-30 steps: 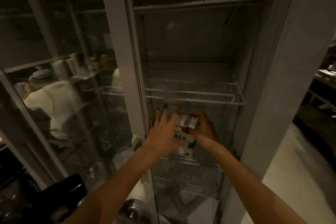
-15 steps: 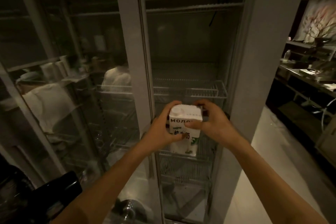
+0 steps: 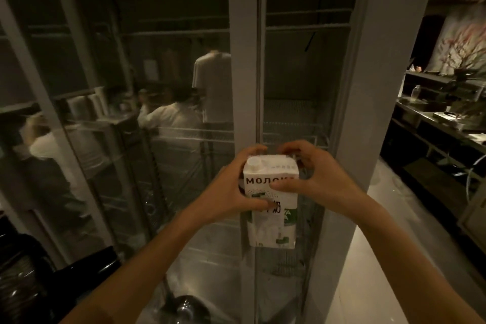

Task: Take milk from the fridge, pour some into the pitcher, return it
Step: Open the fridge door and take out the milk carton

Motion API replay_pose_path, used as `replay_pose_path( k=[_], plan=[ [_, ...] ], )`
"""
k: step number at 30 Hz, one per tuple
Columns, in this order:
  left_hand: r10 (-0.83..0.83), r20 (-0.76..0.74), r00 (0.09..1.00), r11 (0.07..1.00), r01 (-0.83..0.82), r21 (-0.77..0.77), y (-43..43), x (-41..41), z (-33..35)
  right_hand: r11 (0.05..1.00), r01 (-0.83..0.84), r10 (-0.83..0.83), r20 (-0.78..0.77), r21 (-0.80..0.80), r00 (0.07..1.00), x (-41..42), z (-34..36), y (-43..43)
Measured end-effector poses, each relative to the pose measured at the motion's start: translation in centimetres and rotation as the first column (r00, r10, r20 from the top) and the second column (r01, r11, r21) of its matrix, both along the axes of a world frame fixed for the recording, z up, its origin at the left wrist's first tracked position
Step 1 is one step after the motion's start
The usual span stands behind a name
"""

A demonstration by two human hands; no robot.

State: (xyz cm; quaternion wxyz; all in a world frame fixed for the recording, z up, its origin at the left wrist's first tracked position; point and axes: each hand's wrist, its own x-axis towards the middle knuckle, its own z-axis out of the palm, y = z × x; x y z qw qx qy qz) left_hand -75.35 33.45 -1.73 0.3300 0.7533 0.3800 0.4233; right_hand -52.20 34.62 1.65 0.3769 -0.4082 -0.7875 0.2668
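Note:
A white milk carton (image 3: 273,226) with green print and a round white cap is upright in front of the open fridge (image 3: 297,118). My left hand (image 3: 231,189) grips its left side, thumb across the front. My right hand (image 3: 315,176) grips the right side, fingers curled over the top edge. The carton is clear of the wire shelves. No pitcher is in view.
The open glass fridge door (image 3: 118,139) stands to the left and reflects people in white. The fridge's grey side post (image 3: 381,113) is at the right. A dark counter (image 3: 447,123) with items runs along the far right. Pale floor (image 3: 381,258) lies below.
Both hands have drawn the carton out of the fridge and toward me. The left hand went from open beside it to gripping it. The view has swung right.

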Motion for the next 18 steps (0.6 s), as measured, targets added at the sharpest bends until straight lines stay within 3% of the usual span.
replay_pose_path(
  k=[8,18],
  plan=[
    [-0.024,0.047,0.999,0.997,0.027,-0.071,-0.4,-1.8,-0.5,1.0,-0.017,0.016,-0.034,-0.025,0.999,-2.1,-0.7,-1.9],
    [-0.058,0.055,0.997,0.992,0.064,-0.108,0.4,-0.7,-0.9,0.985,0.169,-0.169,0.01,-0.03,0.986,0.3,-0.1,-2.2]
  ],
)
